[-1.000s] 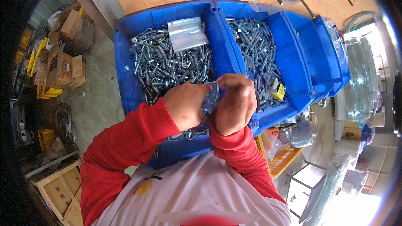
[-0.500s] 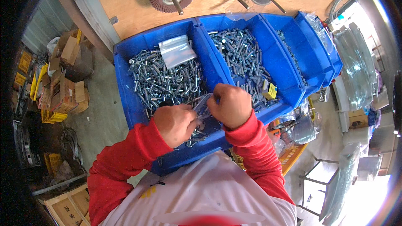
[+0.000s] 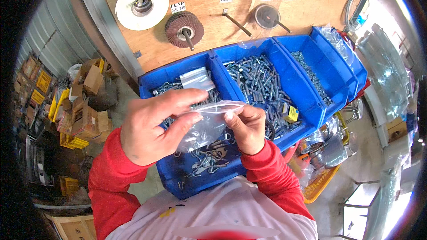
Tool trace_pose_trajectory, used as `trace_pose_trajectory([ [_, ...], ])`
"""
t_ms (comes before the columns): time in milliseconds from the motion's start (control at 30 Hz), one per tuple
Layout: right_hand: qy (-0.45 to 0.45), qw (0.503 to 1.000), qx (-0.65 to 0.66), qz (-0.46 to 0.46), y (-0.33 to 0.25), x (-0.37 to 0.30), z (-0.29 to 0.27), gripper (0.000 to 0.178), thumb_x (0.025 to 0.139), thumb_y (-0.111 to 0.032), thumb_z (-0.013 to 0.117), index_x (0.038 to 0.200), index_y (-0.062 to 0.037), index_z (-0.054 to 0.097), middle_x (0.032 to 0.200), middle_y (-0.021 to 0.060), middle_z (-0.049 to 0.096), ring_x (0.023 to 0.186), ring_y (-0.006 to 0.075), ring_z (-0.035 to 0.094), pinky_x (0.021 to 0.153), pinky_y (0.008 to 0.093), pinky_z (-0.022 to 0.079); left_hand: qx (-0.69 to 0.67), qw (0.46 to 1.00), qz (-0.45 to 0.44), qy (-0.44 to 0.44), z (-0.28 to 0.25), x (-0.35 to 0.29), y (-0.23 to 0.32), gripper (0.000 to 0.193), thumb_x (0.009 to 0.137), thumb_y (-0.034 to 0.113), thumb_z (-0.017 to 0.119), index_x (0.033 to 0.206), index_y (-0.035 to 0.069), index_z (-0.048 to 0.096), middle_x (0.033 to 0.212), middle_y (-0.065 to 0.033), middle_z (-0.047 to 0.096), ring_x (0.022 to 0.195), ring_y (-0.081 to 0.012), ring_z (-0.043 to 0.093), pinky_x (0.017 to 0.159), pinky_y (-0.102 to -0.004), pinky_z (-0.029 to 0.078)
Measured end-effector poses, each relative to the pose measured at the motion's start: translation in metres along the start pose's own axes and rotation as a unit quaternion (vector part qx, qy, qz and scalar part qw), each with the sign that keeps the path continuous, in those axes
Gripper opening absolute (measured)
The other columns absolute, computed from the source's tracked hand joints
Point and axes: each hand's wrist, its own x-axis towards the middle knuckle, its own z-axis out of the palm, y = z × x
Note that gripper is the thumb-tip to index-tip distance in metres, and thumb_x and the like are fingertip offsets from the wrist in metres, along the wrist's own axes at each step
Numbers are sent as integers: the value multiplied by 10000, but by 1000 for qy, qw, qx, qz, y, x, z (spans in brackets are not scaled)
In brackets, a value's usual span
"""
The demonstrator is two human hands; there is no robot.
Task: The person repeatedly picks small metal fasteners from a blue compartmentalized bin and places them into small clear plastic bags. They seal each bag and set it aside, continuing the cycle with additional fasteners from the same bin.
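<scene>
A clear zip-lock bag (image 3: 202, 130) hangs in front of me above the nearest blue bin. My right hand (image 3: 250, 129) pinches its right upper corner between thumb and fingers. At the left end of the bag's mouth is my left hand (image 3: 153, 124), thumb and forefinger spread apart, the thumb by the plastic edge. The left blue bin (image 3: 147, 84) holds metal hook-shaped bolts (image 3: 211, 160), partly hidden by my hands and the bag. On those bolts lies a stack of clear plastic bags (image 3: 195, 79).
Right of it, a blue bin holds bolts (image 3: 255, 78) and a small yellow box (image 3: 292, 114); another holds smaller hardware (image 3: 307, 69). Abrasive discs (image 3: 184, 30) hang on pegs from a wooden board (image 3: 155, 55). Cardboard boxes (image 3: 84, 122) stand left; a yellow crate (image 3: 322, 184) is right.
Both hands have come up and apart with the bag, which now shows fully. My left hand has gone from closed to spread fingers. The view has tilted up, showing more discs.
</scene>
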Motion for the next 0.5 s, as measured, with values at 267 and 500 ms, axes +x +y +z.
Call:
trace_pose_trajectory([
  [267, 20, 993, -48, -110, -31, 13, 23, 92, 954, -59, 731, 906, 18, 736, 809, 28, 704, 700, 64, 563, 624, 237, 442, 11, 997, -50, -51, -29, -8, 3, 404, 867, 8, 738, 1262, -2, 653, 898, -137, 746, 735, -208, 743, 695, -314, 573],
  [500, 15, 983, -98, -152, -46, 12, 28, 69, 937, -17, 731, 900, 40, 725, 798, 66, 710, 713, 89, 590, 642, 243, 450, 28, 999, -25, -35, 4, 7, 10, 173, 852, 111, 772, 955, 3, 685, 742, -121, 686, 627, -275, 682, 581, -368, 522],
])
